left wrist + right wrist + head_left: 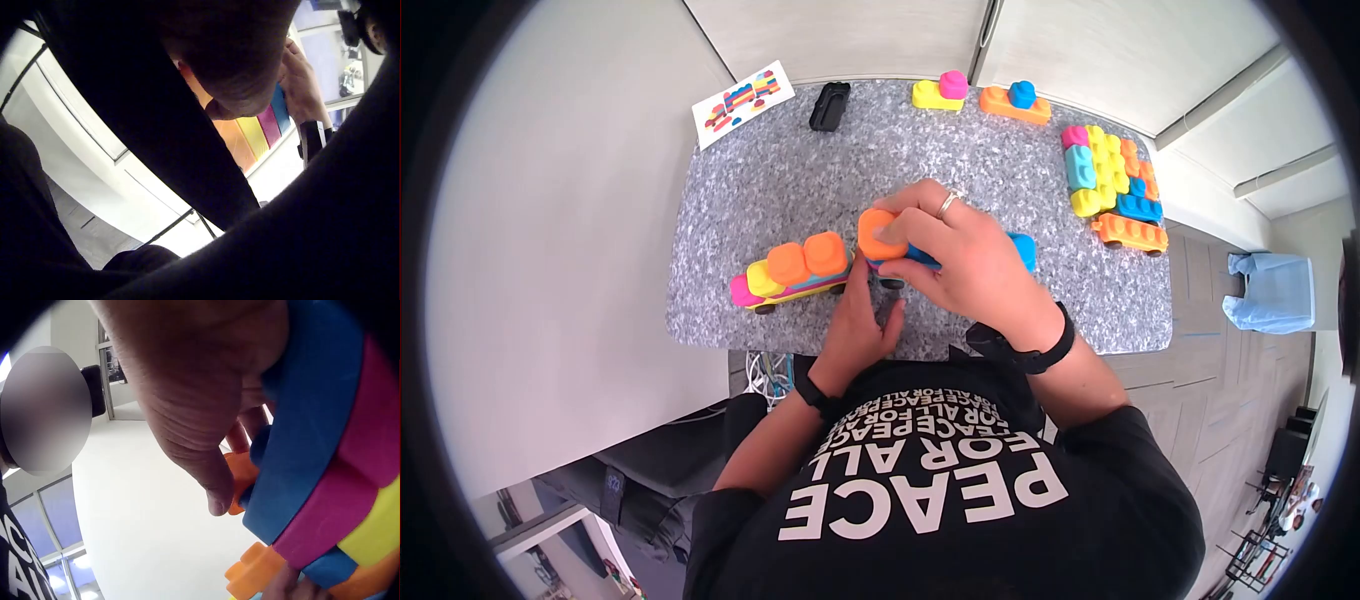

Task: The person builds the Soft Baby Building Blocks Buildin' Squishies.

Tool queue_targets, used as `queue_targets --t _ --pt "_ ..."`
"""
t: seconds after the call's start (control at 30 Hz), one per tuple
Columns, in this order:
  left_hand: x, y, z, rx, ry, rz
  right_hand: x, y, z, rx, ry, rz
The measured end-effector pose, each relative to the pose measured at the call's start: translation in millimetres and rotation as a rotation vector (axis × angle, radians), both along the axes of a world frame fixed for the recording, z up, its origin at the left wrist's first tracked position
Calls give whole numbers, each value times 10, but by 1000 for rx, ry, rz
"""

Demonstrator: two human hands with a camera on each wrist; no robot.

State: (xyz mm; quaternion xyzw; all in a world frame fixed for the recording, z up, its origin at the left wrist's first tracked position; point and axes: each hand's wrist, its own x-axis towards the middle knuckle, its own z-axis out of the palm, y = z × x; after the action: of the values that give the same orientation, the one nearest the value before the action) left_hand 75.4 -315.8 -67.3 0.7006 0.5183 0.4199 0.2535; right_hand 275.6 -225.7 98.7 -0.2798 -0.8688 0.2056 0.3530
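The right hand [965, 255] pinches an orange block [878, 232] at the left end of a wheeled toy block car, between thumb and fingers. In the right wrist view, a long blue block [306, 431] lies beside that hand, with magenta blocks [328, 515] and a yellow block [375, 522] against it. The left hand [855, 325] is at the car's left end, one finger straight up along it and the thumb apart; its fingertips [290, 584] touch the car's lower end. Left of it stands another wheeled car [800, 290], topped with orange and yellow blocks.
At the back stand a picture card [743, 103], a black object [830, 106], a yellow-and-pink pair [940, 95] and an orange-and-blue pair [1015, 103]. Grouped blocks [1110, 170] and an orange wheeled base [1132, 233] sit by the speckled table's [740, 200] right edge.
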Motion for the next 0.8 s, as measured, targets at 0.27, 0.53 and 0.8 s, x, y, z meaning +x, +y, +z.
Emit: queue_targets --t 0.27,0.53,0.8 --pt "-12 19 -94 54 -2 14 113 -4 130 202 302 -127" --pt "-24 86 -71 67 -95 99 1006 -121 -424 -131 644 -469" --pt "-86 283 -18 147 -150 225 1319 -500 -905 -407 400 -531"
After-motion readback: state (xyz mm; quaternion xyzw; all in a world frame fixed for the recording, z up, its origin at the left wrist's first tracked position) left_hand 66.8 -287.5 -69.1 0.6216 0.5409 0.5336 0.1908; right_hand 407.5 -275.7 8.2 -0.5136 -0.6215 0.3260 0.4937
